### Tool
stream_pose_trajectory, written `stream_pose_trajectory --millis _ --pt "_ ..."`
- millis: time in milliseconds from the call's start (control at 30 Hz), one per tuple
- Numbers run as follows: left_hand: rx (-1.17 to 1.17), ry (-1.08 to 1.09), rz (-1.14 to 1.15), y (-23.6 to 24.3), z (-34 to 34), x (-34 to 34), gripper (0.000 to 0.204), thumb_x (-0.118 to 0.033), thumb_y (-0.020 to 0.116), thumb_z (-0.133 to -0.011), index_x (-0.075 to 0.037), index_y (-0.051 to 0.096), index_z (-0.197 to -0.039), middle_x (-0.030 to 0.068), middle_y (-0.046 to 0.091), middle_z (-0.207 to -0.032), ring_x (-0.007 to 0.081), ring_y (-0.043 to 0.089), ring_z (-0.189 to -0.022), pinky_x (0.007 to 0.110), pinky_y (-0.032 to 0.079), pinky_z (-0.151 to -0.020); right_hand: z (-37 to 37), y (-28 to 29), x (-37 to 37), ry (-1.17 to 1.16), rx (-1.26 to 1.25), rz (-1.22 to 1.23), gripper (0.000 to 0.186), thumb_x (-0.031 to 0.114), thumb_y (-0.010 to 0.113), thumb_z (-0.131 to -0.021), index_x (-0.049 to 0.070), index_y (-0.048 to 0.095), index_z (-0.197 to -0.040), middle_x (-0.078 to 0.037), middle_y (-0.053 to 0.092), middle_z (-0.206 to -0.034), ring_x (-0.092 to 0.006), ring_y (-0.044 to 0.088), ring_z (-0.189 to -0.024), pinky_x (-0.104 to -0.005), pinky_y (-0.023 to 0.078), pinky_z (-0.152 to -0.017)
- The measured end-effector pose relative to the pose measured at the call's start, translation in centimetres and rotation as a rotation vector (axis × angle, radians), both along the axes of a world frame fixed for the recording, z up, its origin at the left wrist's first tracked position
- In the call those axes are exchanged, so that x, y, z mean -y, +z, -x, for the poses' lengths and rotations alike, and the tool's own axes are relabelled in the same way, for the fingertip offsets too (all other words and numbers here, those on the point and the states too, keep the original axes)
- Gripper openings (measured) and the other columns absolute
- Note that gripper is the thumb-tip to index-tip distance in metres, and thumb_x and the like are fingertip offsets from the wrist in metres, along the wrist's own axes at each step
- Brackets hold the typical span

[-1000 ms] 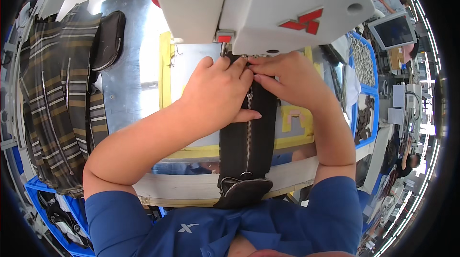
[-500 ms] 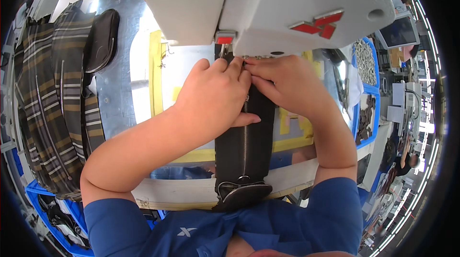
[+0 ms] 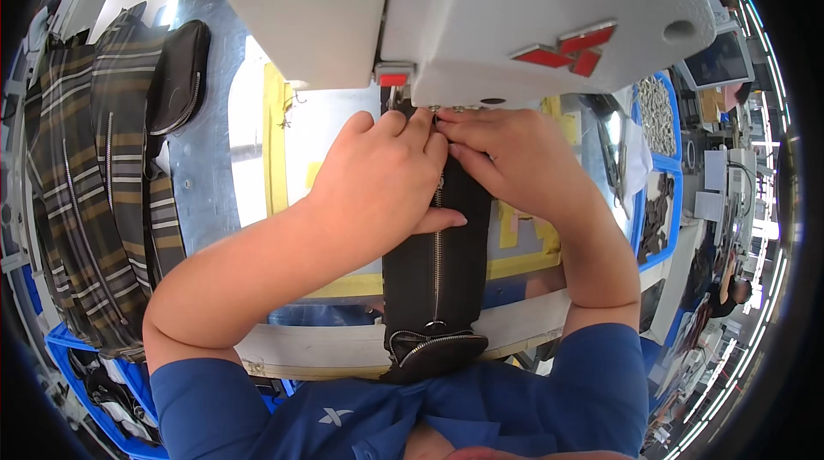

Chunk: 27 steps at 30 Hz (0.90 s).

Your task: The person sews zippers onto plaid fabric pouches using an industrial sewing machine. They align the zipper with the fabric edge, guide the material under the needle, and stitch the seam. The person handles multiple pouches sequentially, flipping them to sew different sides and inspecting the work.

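Observation:
A black fabric strip (image 3: pixel 438 288) with a metal zipper runs lengthwise beneath the white sewing machine head (image 3: pixel 549 22), ending in a black zippered pouch (image 3: pixel 438 355) at the table's edge. My left hand (image 3: pixel 378 177) lies on the strip with curled fingers pressing near the presser foot (image 3: pixel 396 95), thumb stretched across the zipper. My right hand (image 3: pixel 515 155) pinches the strip just below the foot, its fingertips beside my left fingers; what exactly lies between them is hidden. Yellow tape (image 3: pixel 276 142) edges the work plate around the strip.
Plaid zippered panels (image 3: pixel 86 185) and a black pouch (image 3: pixel 176 82) lie left. Blue bins hold black pieces (image 3: pixel 103 391) at lower left, metal parts (image 3: pixel 657 117) and dark pieces (image 3: pixel 652 220) at right. A screen (image 3: pixel 712 57) and a co-worker (image 3: pixel 725 293) are farther right.
The machine head appears larger and shifted in the picture. Both my hands sit slightly lower in the view but keep nearly the same grip and position on the black strip.

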<state>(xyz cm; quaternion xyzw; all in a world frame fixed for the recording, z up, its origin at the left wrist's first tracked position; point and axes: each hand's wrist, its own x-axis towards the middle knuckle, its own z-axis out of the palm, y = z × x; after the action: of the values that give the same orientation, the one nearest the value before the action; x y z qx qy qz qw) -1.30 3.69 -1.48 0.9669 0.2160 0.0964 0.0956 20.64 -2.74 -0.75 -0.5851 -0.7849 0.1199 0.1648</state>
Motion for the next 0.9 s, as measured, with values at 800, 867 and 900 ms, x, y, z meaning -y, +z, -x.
stream_pose_trajectory --millis 800,867,900 --pt "0.077 -0.138 -0.066 -1.4 -1.4 1.0 0.081 -0.061 0.076 -0.087 0.002 0.066 -0.139 0.0181 0.063 -0.149 0.0376 0.058 -0.138 0.052 0.04 -0.118 -12.1 3.6 6.0 -0.439 -0.201 -0.175 0.028 0.027 0.076 -0.095 0.007 0.083 -0.113 -0.014 0.08 -0.118 -0.0272 0.077 -0.1 -0.0399 0.06 -0.092" --pt "0.092 -0.14 -0.071 -1.5 -1.4 1.2 0.08 -0.06 0.076 -0.088 0.002 0.066 -0.138 0.0187 0.063 -0.149 0.0378 0.058 -0.137 0.053 0.04 -0.118 -18.8 4.4 7.0 -0.792 -0.142 -0.178 0.025 0.024 0.077 -0.094 0.008 0.083 -0.112 -0.013 0.081 -0.104 -0.0236 0.077 -0.094 -0.0374 0.059 -0.09" --pt "0.1 -0.148 -0.073 -1.6 -1.5 1.1 0.08 -0.059 0.076 -0.089 0.003 0.066 -0.138 0.0191 0.064 -0.148 0.0379 0.058 -0.137 0.053 0.041 -0.117 -22.5 4.0 7.8 -0.887 -0.076 -0.13 0.026 0.023 0.077 -0.093 0.008 0.083 -0.113 -0.013 0.081 -0.103 -0.0248 0.077 -0.096 -0.0379 0.059 -0.09"
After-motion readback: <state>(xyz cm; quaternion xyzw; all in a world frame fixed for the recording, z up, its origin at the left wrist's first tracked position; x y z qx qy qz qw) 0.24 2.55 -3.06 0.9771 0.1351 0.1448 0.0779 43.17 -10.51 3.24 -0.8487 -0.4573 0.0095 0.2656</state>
